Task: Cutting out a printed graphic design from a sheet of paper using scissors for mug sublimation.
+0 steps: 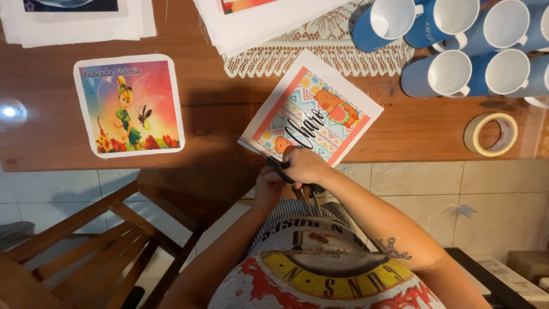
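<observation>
Right hand grip: the right hand [303, 165] is curled tight around the black handles of the scissors [273, 162], fingers pressed through the loops; the blades point left along the near corner of the printed sheet [311, 114].
Left hand grip: the left hand [269, 186] sits just below the table's near edge, under the right hand; whether its fingers pinch the sheet cannot be told.
Printed sheet: a white-bordered square turned like a diamond, its near corner overhanging the near edge of the table [217, 120] right at the scissors; bright patterned print with orange bear shapes and dark script.
Surface: a glossy brown wooden table, reflecting a lamp at its left end.
Left of the grip: a fairy picture [129, 106], a rounded-corner white-edged square, lies flat near the near edge, well apart from the sheet.
Far edge: stacks of white sheets [74, 26] at the far left corner and at the middle; a cream lace doily [326, 48] just beyond the printed sheet.
Right end: blue mugs [469, 46] with white insides lie on their sides in a cluster; a roll of beige tape [490, 134] lies flat near the near edge.
Room: pale tiled floor below; a slatted wooden chair [86, 252] at lower left.
</observation>
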